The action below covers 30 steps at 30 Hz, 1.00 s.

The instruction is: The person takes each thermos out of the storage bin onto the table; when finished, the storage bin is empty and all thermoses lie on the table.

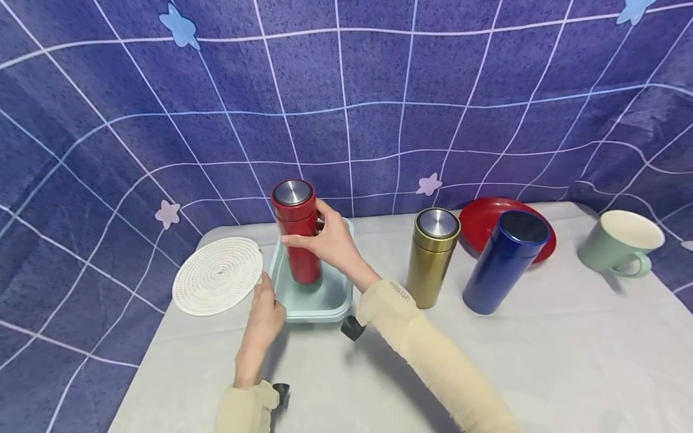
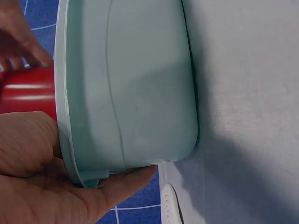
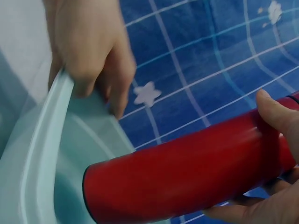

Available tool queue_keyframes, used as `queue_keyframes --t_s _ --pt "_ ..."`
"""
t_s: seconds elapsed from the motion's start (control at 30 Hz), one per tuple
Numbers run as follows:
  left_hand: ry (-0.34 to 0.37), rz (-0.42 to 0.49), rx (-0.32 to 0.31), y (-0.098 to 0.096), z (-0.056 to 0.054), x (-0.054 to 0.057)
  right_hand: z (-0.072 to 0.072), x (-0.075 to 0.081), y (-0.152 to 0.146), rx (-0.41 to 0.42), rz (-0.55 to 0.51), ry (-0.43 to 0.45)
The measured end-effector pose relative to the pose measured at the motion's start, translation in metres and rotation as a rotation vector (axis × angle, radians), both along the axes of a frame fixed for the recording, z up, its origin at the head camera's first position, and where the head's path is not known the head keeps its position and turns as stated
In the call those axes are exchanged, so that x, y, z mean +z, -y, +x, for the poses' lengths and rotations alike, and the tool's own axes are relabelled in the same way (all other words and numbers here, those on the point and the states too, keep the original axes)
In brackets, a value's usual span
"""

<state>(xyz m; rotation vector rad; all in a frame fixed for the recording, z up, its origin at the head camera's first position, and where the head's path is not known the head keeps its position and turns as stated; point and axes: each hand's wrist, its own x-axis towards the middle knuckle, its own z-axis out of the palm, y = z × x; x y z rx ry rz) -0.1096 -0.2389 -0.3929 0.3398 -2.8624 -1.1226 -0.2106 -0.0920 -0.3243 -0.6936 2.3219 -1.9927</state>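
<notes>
My right hand [image 1: 337, 242] grips a red thermos [image 1: 304, 261] with a steel-topped lid, thumb on one side and fingers on the other. The thermos leans slightly, its lower end within the walls of a pale green plastic tub [image 1: 316, 315]. In the right wrist view the dark-edged base of the thermos [image 3: 187, 177] is tilted over the tub's inside. At the tub's left side, my left hand [image 1: 265, 313] holds the rim. The left wrist view shows that hand [image 2: 51, 186] wrapped over the tub's edge, with fingers along the outer wall.
A white woven round mat [image 1: 218, 276] lies left of the tub. To the right stand a gold thermos [image 1: 428, 270] and a blue tumbler [image 1: 500, 270]. Behind them is a red plate [image 1: 482, 210]; a green mug [image 1: 606, 249] sits far right. A blue gridded cloth [image 1: 379, 138] hangs behind the table.
</notes>
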Motion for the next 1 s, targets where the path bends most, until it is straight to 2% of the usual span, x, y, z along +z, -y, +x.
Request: queue_keyframes --t_s 0.2,0.57,0.8,1.0 --pt "-0.010 -0.006 -0.007 0.000 -0.001 0.001 0.019 0.019 -0.021 0.016 -0.037 -0.030" --pt "-0.011 0.015 -0.008 0.001 -0.001 0.001 0.053 0.046 -0.068 0.091 -0.116 -0.026" --pt "-0.006 0.023 0.005 -0.001 -0.001 0.001 0.076 0.059 -0.101 0.071 -0.044 0.046" --pt "0.016 0.030 0.014 -0.002 -0.002 0.000 0.090 0.057 -0.123 0.049 0.002 0.061"
